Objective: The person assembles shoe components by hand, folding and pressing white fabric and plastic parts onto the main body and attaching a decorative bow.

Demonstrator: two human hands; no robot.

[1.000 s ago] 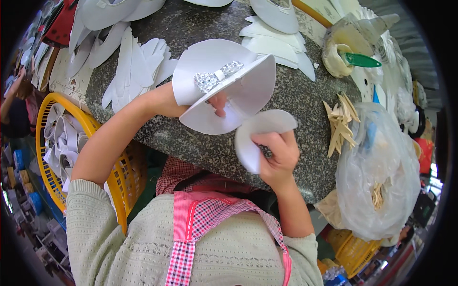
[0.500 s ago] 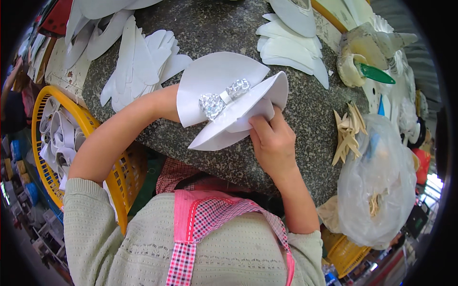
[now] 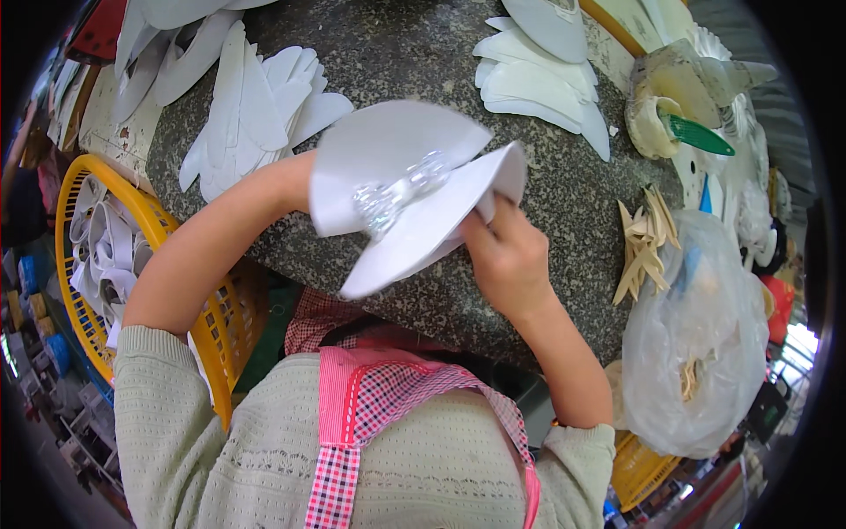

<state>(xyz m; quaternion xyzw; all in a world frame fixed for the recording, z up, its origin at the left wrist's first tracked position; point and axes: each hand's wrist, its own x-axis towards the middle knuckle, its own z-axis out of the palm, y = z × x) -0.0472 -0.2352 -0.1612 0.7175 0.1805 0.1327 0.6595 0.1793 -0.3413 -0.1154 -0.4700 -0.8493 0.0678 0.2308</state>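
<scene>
A white shoe upper [image 3: 401,137], two broad curved flaps of smooth sheet, is held above the stone slab [image 3: 414,53]. Across its middle sits a glittering silver bow [image 3: 388,207], blurred by motion. My right hand [image 3: 511,260] is closed on the upper's right-hand edge, fingers pinched and partly tucked under the fold. My left forearm [image 3: 233,216] reaches in from the left and passes behind the upper, which covers that hand and its fingers.
Stacks of white cut pieces [image 3: 264,106] and more white pieces [image 3: 542,88] lie on the slab. A yellow basket [image 3: 159,207] of white parts stands left. Right are beige strips [image 3: 643,242], a clear plastic bag [image 3: 696,344] and a glue-crusted container [image 3: 670,88] with a green-handled tool [image 3: 701,134].
The upper has tilted and shifted slightly left and toward me, its near flap dropping lower. My left forearm moved a little left; my right elbow swung outward while that hand kept its grip.
</scene>
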